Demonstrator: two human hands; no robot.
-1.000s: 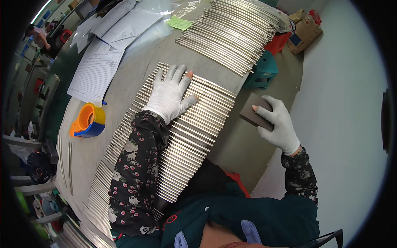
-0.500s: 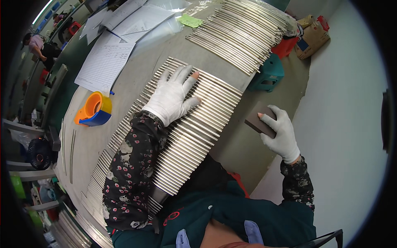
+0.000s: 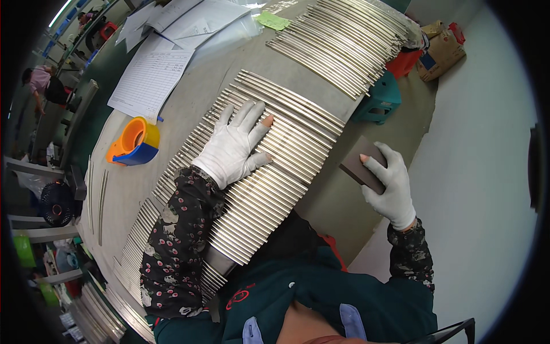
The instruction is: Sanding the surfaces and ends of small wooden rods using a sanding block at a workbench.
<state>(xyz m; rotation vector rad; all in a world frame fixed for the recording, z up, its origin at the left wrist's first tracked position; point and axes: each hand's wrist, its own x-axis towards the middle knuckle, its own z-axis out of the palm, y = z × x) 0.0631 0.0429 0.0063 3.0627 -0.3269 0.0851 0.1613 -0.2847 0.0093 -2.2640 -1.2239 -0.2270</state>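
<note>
Gloved in white with bare thumb and fingertip showing, my left hand (image 3: 232, 146) lies flat, fingers spread, on a row of shiny metal rods (image 3: 275, 178). The rods lie side by side across the grey table. Off the table's right edge, my right hand (image 3: 392, 186), also in a white glove, grips a dark brown rectangular block (image 3: 364, 163) that looks like a sanding block. It is held in the air, apart from the rods. The palm side of my left hand is hidden.
Another batch of rods (image 3: 344, 46) lies at the far end. Papers (image 3: 152, 80) and an orange-and-blue tape dispenser (image 3: 134, 143) sit to the left. A teal stool (image 3: 378, 100) and a brown sack (image 3: 441, 54) stand beyond the right edge. Another person (image 3: 43, 86) is far left.
My left hand has shifted slightly nearer along the rods. Several rods at the row's far end now lie more spread apart. My right hand still holds the block in about the same place.
</note>
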